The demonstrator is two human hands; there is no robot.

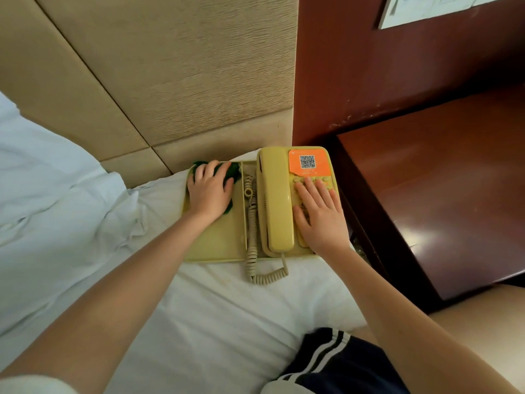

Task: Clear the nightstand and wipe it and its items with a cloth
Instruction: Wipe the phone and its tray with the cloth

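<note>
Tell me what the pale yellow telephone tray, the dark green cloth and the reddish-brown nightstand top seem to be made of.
Pale yellow telephone tray: moulded plastic, smooth, with rounded edges. Dark green cloth: soft fuzzy fabric, perhaps microfibre; it bunches under the left hand. Reddish-brown nightstand top: probably lacquered wood or veneer, glossy, showing light reflections.

The telephone [275, 200] and its tray [216, 243] are made of smooth, faintly shiny cream plastic. The green cloth [234, 170] is shown as soft and fuzzy. At three o'clock, the nightstand [443, 194] is finished in glossy reddish wood; the sheet [216, 308] at six o'clock is matt, creased fabric.
</note>
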